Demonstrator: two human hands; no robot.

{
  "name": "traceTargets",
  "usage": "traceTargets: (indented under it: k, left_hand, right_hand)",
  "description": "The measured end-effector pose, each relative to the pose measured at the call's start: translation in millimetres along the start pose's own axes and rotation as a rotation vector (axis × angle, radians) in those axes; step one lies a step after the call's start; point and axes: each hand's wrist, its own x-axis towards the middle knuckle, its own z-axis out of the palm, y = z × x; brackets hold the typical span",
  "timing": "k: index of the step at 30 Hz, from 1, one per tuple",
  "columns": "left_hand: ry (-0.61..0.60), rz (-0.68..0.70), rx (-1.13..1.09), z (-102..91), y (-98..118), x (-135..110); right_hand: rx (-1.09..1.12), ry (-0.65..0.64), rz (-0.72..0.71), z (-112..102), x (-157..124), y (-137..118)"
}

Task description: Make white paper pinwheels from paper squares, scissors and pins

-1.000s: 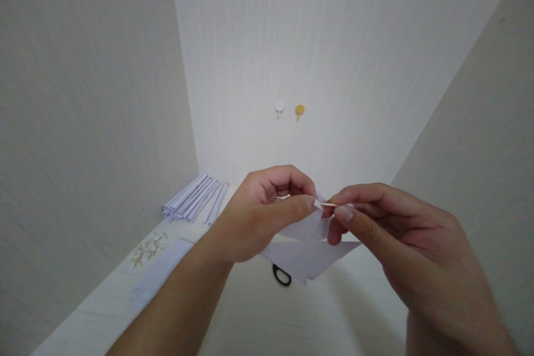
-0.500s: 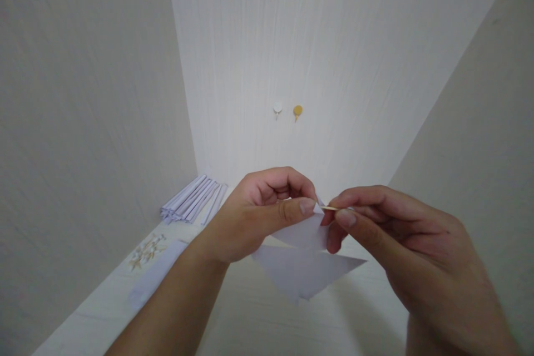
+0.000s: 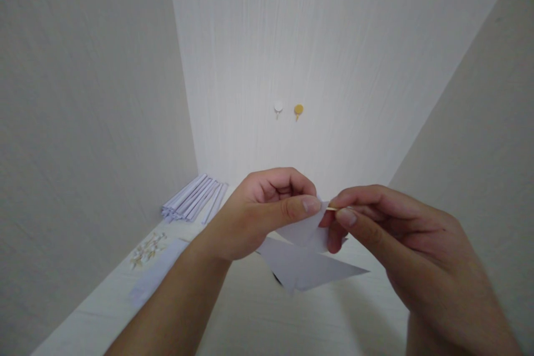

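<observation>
My left hand [image 3: 277, 214] pinches a corner of a white sheet of paper [image 3: 312, 270] between thumb and bent fingers. The sheet hangs below both hands, creased, with a pointed end to the right. Opposite it, my right hand [image 3: 396, 239] grips a thin pale stick [image 3: 331, 209] between thumb and forefinger. One end of the stick meets the paper's corner beside my left thumb. Most of the stick is hidden by my right fingertips, so its kind is unclear. Both hands are held above the table, close together.
Several narrow white paper rolls [image 3: 192, 198] lie in a pile at the back left. Nearer is a scatter of small white and tan pieces [image 3: 148, 249], beside white paper [image 3: 156, 275] partly behind my left forearm. A white hook [image 3: 278, 107] and a yellow hook [image 3: 298, 109] are on the back wall.
My left thumb has shifted slightly right, and the paper's corner now covers more of the stick. The hanging part of the sheet has swung and tilted a little. My right hand stays almost still.
</observation>
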Motion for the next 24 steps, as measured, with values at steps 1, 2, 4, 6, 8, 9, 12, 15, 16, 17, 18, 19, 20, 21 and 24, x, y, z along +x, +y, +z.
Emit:
traceTargets:
  k: [1, 2, 4, 6, 8, 9, 12, 15, 16, 17, 18, 19, 20, 21, 24]
  left_hand:
    - [-0.01, -0.006, -0.003, 0.4, 0.4, 0.0]
    - [-0.02, -0.013, -0.01, 1.0, 0.9, 0.0]
    - [-0.034, -0.023, -0.03, 2.2, 1.4, -0.1]
    - [-0.042, -0.02, -0.051, 3.3, 1.5, -0.3]
    - [-0.058, -0.005, -0.074, 4.0, 1.4, -0.4]
    - [-0.075, -0.001, -0.088, 4.3, 1.3, -0.5]
    - [-0.141, -0.009, -0.126, 4.9, 1.8, -0.4]
    - [-0.173, -0.02, -0.13, 5.4, 2.5, 0.2]
    - [-0.172, -0.023, -0.127, 5.7, 2.6, 0.4]
    - [-0.17, -0.028, -0.125, 6.1, 2.8, 0.6]
    - [-0.167, -0.032, -0.124, 6.6, 2.9, 0.7]
    - [-0.166, -0.036, -0.126, 7.2, 2.9, 0.8]
    - [-0.166, -0.04, -0.129, 7.7, 3.0, 0.8]
    - [-0.166, -0.044, -0.131, 8.0, 3.0, 0.8]
    - [-0.147, -0.039, -0.114, 7.0, 1.8, 1.6]
  right_hand:
    - [0.008, -0.006, -0.001, -0.1, 0.4, -0.2]
    - [0.017, -0.011, 0.0, -0.2, 0.9, -0.4]
    - [0.038, -0.025, 0.005, -0.2, 2.0, -0.8]
    - [0.066, -0.047, 0.01, -0.3, 3.2, -1.2]
    - [0.101, -0.075, 0.019, -0.5, 4.2, -1.7]
    - [0.118, -0.088, 0.023, -0.7, 4.6, -1.9]
    - [0.154, -0.123, 0.043, -1.8, 5.7, -2.2]
    - [0.205, -0.167, 0.06, -2.8, 7.1, -1.6]
    - [0.225, -0.182, 0.066, -2.9, 7.6, -1.3]
    - [0.243, -0.195, 0.073, -3.0, 8.2, -1.0]
    - [0.256, -0.205, 0.081, -3.1, 8.6, -0.8]
    - [0.265, -0.214, 0.086, -3.1, 9.1, -0.5]
    - [0.269, -0.219, 0.09, -3.1, 9.4, -0.2]
    - [0.269, -0.222, 0.093, -3.1, 9.7, 0.1]
    - [0.265, -0.239, 0.098, -4.0, 11.1, 2.0]
